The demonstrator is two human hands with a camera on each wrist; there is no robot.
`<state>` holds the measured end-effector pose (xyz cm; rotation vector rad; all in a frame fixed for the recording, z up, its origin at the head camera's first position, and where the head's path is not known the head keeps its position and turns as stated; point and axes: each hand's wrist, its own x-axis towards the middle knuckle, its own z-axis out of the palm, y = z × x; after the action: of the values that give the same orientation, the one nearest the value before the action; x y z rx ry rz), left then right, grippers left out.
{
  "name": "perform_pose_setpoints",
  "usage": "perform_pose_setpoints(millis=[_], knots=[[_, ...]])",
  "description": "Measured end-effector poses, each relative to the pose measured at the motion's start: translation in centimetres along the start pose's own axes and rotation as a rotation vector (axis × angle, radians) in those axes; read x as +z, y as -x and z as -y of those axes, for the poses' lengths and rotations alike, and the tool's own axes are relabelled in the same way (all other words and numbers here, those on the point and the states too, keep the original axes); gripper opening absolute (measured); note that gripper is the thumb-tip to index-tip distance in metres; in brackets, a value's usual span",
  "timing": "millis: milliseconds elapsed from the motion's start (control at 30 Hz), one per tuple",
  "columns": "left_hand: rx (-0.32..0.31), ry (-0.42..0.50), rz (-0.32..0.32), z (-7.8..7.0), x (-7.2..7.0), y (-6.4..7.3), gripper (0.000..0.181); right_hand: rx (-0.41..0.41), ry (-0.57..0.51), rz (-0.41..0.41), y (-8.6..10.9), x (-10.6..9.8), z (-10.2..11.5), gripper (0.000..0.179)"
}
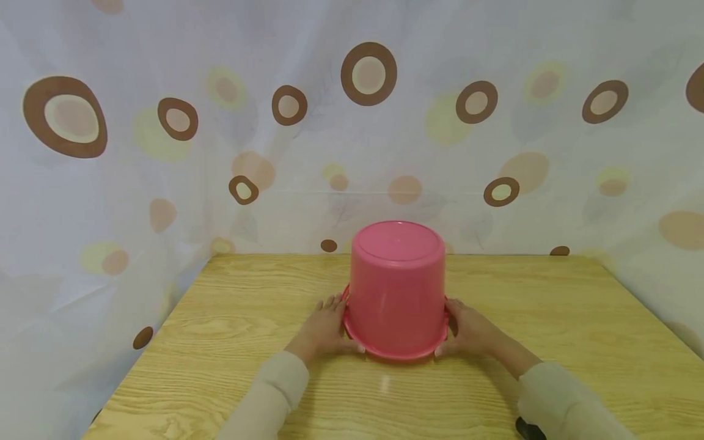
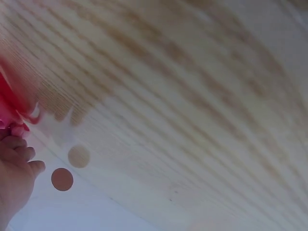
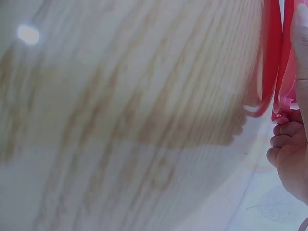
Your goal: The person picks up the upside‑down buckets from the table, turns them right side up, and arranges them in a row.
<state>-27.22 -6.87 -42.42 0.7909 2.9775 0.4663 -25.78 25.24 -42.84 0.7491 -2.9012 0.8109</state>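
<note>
a pink bucket [image 1: 397,299] was upside down over the middle of the surface [image 1: 220,354], base up and mouth down, its inside hidden. the left hand [image 1: 324,330] and the right hand [image 1: 474,331] gripped it low down from opposite sides, thumbs toward the front; whether it touched the surface i could not tell.

bucket [image 1: 398,299]: smooth, glossy plastic | tabletop [image 1: 242,324]: glossy wood grain | backdrop [image 1: 330,140]: creased, cloth-like

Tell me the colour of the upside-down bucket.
The bucket is pink; it shows best in the head view.
</note>
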Motion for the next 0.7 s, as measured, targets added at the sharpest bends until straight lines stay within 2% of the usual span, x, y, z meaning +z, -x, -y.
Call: perform_pose_setpoints(millis=[400,700], knots=[[-0.016,0.102,0.013,0.17,-0.03,0.21,0.108,0.004,-0.090,0.008,0.39,-0.17,0.30,0.112],[-0.032,0.173,0.019,0.32,-0.05,0.45,0.108,0.014,-0.078,-0.009,0.75,-0.28,0.52,0.109]])
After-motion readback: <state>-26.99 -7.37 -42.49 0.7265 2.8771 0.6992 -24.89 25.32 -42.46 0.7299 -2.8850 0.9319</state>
